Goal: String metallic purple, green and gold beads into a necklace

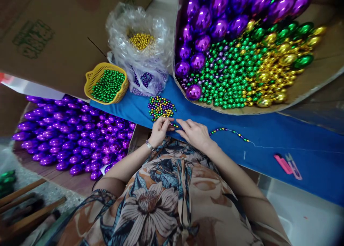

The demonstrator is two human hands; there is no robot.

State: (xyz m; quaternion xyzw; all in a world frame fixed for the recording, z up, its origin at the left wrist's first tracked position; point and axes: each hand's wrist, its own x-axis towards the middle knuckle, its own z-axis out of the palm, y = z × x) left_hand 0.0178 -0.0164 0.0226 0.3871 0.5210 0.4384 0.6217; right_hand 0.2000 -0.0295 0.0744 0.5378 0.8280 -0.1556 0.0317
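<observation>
A string of small purple, green and gold beads (223, 129) runs from between my hands to the right over the blue cloth, its thin thread trailing on past the last bead. My left hand (160, 128) is closed, thumb and fingers pinched at the string's left end. With bent fingers, my right hand (194, 132) grips the beaded string a little to the right; its fingertips partly hide the beads. Just beyond my left hand lies a loose pile of mixed small beads (161, 107).
A yellow basket (124, 92) of green beads and a clear plastic bag (163, 34) of gold and purple beads stand behind. Cardboard boxes hold large purple baubles (59, 144) at left and mixed baubles (231, 70) at right. Thread snips (294, 167) and a pink cutter (283, 163) lie right.
</observation>
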